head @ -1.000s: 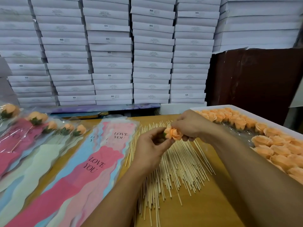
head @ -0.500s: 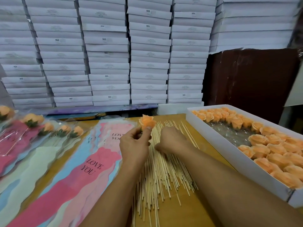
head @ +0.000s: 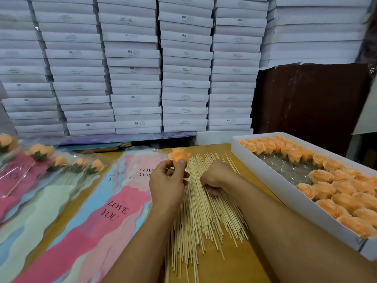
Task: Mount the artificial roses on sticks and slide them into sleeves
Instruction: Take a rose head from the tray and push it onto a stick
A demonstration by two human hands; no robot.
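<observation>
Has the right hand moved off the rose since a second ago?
Yes. The right hand has left the rose and dropped toward the person onto the stick pile; the left hand alone holds the rose.

Left hand [head: 166, 184] pinches an orange rose [head: 179, 155] upright above the spread of wooden sticks [head: 206, 211]. Right hand [head: 216, 178] rests curled on the sticks. Box of roses [head: 285, 193] stands right; printed sleeves [head: 114, 209] lie left.

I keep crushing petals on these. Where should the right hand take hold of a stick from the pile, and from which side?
Pinch one stick from above, near its middle. The sticks lie flat and fanned on the table, so a loose outer one lifts most easily. The right hand rests there; the left hand holds the rose.
</observation>
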